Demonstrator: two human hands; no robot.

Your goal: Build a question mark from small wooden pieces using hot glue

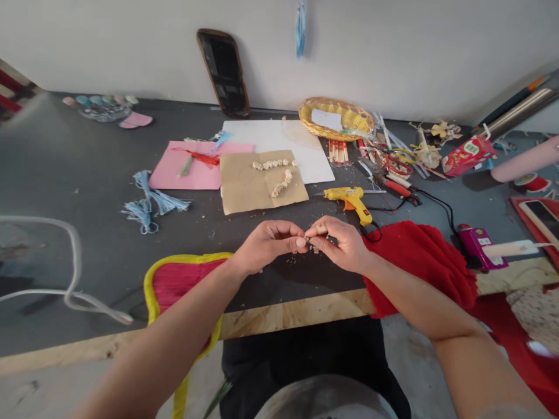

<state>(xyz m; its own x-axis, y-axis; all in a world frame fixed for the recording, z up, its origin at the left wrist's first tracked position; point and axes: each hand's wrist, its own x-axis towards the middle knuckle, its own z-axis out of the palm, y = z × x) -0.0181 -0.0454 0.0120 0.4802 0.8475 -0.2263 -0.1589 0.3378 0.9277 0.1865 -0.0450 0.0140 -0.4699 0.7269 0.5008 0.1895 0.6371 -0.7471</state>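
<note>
My left hand [276, 243] and my right hand [338, 241] meet above the dark table near its front edge. Both are closed in a pinch, fingertips nearly touching around something tiny that I cannot make out. Small pale bits [315, 250] show just beneath the fingers. Beyond the hands, a brown paper sheet [238, 189] carries two curved rows of small cream-coloured lumps, an upper row [273, 164] and a lower row [282, 184]. To the right of the paper lies a yellow glue gun [351, 201].
A red cloth [419, 262] lies by my right forearm, a yellow-edged pink cloth [183, 279] under my left. Behind are blue tassels [159, 201], pink paper [183, 174], a wicker basket [305, 119], pliers [391, 181] and a leaning phone [225, 75]. A purple box [483, 247] stands right.
</note>
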